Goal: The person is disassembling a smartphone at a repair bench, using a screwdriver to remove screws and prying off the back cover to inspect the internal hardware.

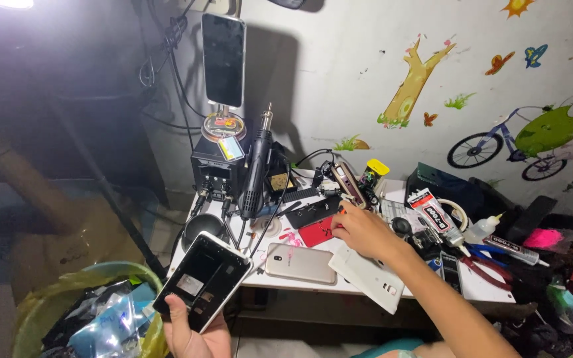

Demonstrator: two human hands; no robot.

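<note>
Hands split across the scene. Left hand [193,335] low in frame, off the tabletop's [479,288] front edge, fingers clenched around the bottom end of an opened phone [203,278]: white frame, dark inside facing up, tilted up and to the right. It hangs over the gap between the tabletop and a green bin [111,272] lined with a yellow bag and stuffed with plastic scraps.

Right hand [359,232] reaches in from lower right, forearm crossing a white back cover [369,275] that overhangs the front edge. Fingers curled, tips down near a red phone cover [316,232] and a black phone [313,212] just behind it. Cannot tell whether they grasp anything; tips are hidden behind the knuckles.

Gold phone [300,263] lies face down just left of the white cover, between the two hands.

Back left of the tabletop: black hot-air station [213,172] with its handpiece [258,166] standing upright beside it, tape roll on top, and a phone on a stand [223,59] above, screen dark. Right side is cluttered: glue tubes [436,219], small white squeeze bottle [482,229], red-handled pliers [485,268], assorted parts. Wall behind has tree and bicycle stickers [518,136].
</note>
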